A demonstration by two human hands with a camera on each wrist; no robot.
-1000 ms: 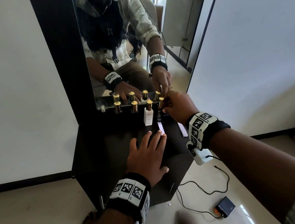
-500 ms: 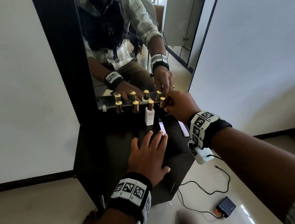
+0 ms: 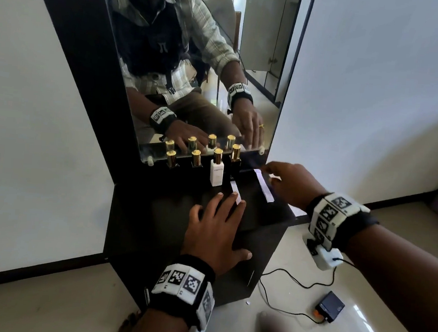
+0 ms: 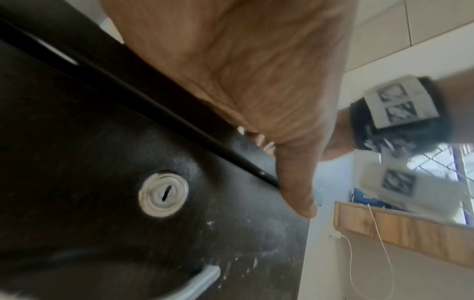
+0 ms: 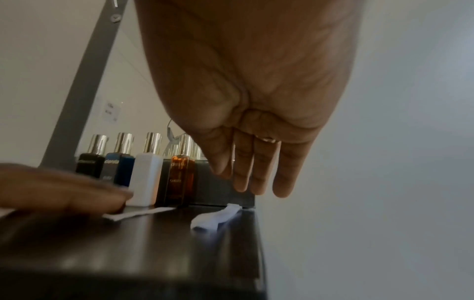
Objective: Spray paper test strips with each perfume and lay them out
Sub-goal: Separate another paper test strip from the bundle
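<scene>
On top of the dark cabinet (image 3: pixel 258 219), seen from the head camera, the left hand (image 3: pixel 214 231) lies flat with straight, spread fingers, its fingertips touching the near end of a paper strip (image 3: pixel 235 191). A second strip (image 3: pixel 264 185) lies further right, just beside the right hand (image 3: pixel 290 185), which hovers with loosely extended fingers and holds nothing. Four perfume bottles stand in a row against the mirror (image 3: pixel 195 65): a white bottle (image 3: pixel 216 175) is plain, the others show mainly gold caps.

From the left wrist camera, the left hand (image 4: pixel 243 81) presses palm-down on the cabinet edge (image 4: pixel 179 125), above a round keyhole (image 4: pixel 163 195).

From the right wrist camera, the right hand (image 5: pixel 256 101) hangs open, fingers (image 5: pixel 284 178) straight, above the second strip (image 5: pixel 218 218). Behind stand a black bottle (image 5: pixel 89 165), a blue bottle (image 5: pixel 119 168), the white bottle (image 5: pixel 147 178) and an amber bottle (image 5: pixel 180 178).
</scene>
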